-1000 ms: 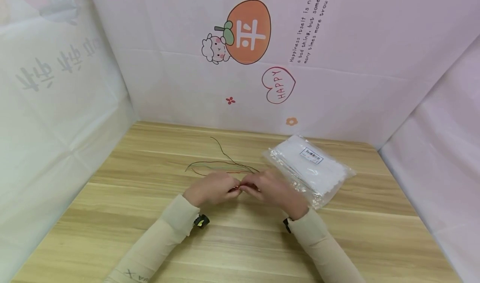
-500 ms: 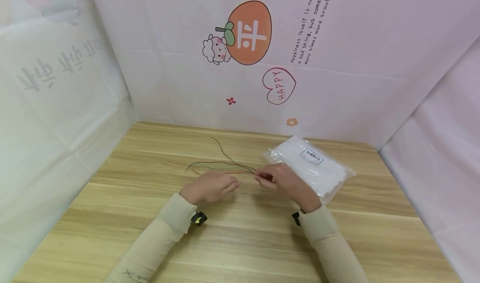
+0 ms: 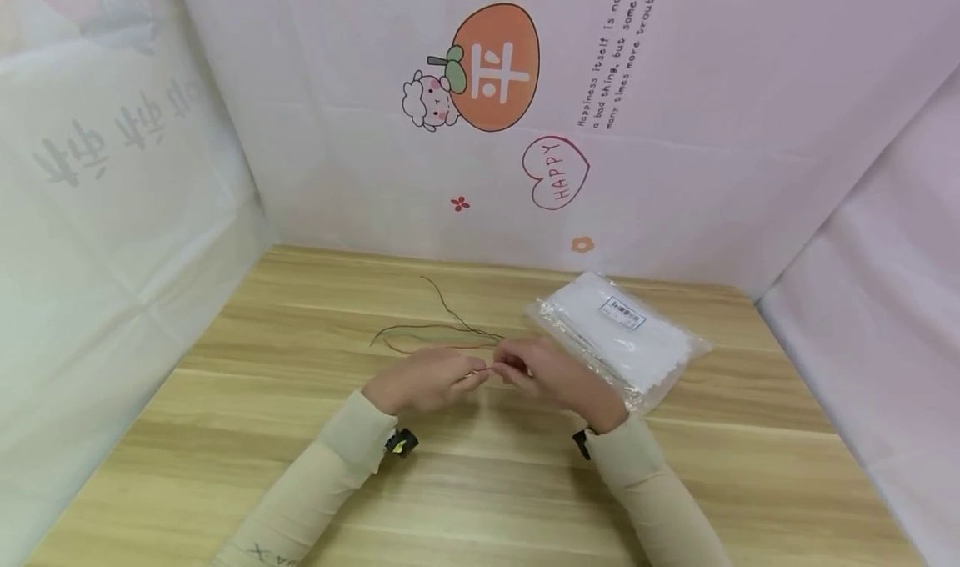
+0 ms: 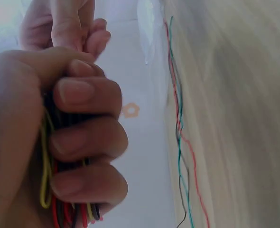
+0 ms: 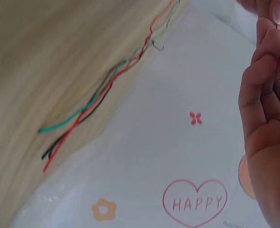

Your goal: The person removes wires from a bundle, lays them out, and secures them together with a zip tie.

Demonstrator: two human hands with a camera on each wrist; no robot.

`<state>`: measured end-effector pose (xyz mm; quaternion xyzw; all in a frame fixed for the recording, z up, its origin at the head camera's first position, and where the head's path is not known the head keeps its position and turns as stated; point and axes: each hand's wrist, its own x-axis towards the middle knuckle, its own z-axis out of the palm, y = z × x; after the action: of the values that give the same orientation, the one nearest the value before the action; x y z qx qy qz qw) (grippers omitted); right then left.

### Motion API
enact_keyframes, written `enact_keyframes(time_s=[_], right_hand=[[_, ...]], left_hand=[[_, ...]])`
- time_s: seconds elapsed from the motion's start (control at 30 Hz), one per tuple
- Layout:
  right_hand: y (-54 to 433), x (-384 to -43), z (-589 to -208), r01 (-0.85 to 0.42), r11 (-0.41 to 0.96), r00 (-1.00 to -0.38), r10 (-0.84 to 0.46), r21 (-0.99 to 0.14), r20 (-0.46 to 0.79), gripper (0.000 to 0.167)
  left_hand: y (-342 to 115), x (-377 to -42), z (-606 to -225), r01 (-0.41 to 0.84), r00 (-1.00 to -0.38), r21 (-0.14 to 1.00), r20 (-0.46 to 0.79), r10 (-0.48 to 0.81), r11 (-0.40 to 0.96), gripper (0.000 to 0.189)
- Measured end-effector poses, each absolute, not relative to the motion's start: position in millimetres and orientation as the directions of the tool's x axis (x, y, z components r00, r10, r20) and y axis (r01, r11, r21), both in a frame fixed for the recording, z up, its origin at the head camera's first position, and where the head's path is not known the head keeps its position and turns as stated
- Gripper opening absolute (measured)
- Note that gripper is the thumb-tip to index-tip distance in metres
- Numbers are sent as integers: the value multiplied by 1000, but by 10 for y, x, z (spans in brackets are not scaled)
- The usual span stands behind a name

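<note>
In the left wrist view my left hand (image 4: 88, 133) curls its fingers round a bundle of thin yellow, red and black wires (image 4: 46, 171). Seen from the head, that hand (image 3: 422, 377) is just left of my right hand (image 3: 551, 373). The fingertips of the right hand pinch a short length of red wire (image 3: 486, 370) that leads out from the left fist. Part of the bundle is hidden inside the fist. Behind the hands, loose green, red and black wires (image 3: 427, 328) lie stretched across the wooden table, loosely twisted together in the right wrist view.
A clear plastic bag (image 3: 637, 342) with white contents and a barcode label lies to the right, close behind the right hand. Printed white cloth (image 3: 360, 175) stands at the back and both sides of the table (image 3: 480, 500).
The hands were close together at first, then the right hand drew away to the right. Now it is back near the left hand, with red wire between them. The table wires hardly changed.
</note>
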<state>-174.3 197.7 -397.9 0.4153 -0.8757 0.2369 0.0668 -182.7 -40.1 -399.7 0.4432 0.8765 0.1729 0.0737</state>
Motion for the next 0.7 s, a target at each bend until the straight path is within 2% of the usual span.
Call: enact_keyframes(time_s=[0.1, 0.2, 0.37, 0.43, 0.6, 0.7], right_hand=[[2055, -1762, -3951, -724, 550, -680, -669, -416, 300, 9], [2064, -1773, -3975, -721, 536, -679, -672, -439, 295, 7], [1965, -1763, -4030, -801, 485, -592, -729, -352, 343, 4], [1980, -1770, -4013, -816, 488, -576, -733, -309, 363, 3], [2111, -1796, -3970, -768, 555, -640, -661, -319, 391, 16], [2126, -1808, -3977, -766, 550, -643, -670, -333, 373, 12]], left_hand=[[-433, -1853, -3991, 741, -614, 362, 25, 789, 566, 32], [-435, -1859, -4010, 743, -609, 363, 19, 793, 562, 33], [-403, -1834, -4047, 736, -591, 395, -24, 807, 550, 37], [-413, -1850, -4049, 731, -590, 402, -33, 807, 551, 38], [-450, -1894, -4014, 726, -615, 390, -2, 789, 566, 35], [-453, -1891, -3988, 730, -604, 398, -4, 797, 555, 36]])
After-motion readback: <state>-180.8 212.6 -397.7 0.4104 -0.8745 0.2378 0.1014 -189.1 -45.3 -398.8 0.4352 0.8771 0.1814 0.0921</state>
